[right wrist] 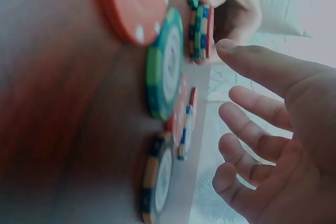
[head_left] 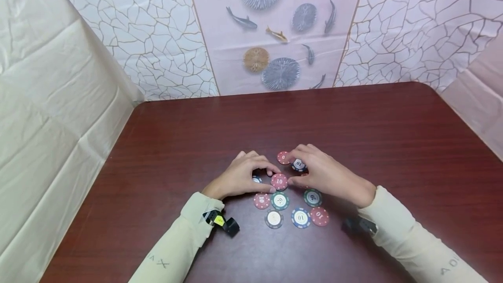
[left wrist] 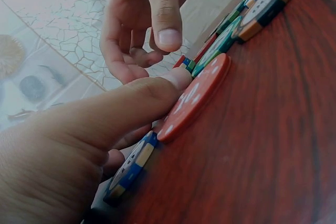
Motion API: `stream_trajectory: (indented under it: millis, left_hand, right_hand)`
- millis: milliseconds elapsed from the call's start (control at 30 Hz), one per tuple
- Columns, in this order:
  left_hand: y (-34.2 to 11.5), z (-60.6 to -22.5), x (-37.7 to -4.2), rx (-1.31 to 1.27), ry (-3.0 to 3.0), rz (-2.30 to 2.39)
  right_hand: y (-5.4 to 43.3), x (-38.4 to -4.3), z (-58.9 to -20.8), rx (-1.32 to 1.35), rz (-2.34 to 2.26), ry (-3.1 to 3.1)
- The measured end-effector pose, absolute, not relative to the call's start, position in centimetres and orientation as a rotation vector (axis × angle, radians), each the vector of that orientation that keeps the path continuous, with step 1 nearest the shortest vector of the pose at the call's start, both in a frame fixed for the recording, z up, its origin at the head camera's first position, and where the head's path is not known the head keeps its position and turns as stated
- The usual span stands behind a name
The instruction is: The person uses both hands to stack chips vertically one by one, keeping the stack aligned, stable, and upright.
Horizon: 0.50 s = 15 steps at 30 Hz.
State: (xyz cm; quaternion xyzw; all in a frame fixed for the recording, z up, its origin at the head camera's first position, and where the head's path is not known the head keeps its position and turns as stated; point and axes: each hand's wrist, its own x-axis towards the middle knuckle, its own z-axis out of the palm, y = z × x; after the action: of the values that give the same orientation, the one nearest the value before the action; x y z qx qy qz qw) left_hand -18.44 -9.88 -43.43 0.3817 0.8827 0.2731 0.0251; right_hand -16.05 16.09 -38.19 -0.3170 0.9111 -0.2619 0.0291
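Observation:
A small stack of poker chips topped by a red 10 chip stands on the table between the hands. My left hand holds this stack from the left, thumb at its near side and index finger at its far side. From the right wrist view, the stack has blue and green chips under the red one. My right hand hovers just right of it, thumb tip close to the stack. Its fingers are loosely bent and grip nothing. Beneath that hand lie a dark chip and a red chip.
Nearer me lie green chips, red chips, a blue chip and a grey-rimmed chip. Another chip is partly hidden beneath my left hand. Patterned cloth hangs behind the brown table.

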Motion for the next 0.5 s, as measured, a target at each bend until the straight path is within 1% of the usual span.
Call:
stream_trajectory:
  millis: [233,367,500]
  left_hand:
    - [-9.9,-43.6,-18.5,1.17,2.726,0.836]
    - [-9.9,-43.6,-18.5,1.169,2.722,0.844]
    - [-9.9,-43.5,-18.5,1.175,2.721,0.847]
  right_hand:
    - [17.6,-17.1,-38.4,-0.81,-1.132,2.622]
    - [18.5,-17.7,-38.8,-0.734,-1.164,2.616]
    - [19.0,-18.2,-39.3,-0.735,-1.109,2.648]
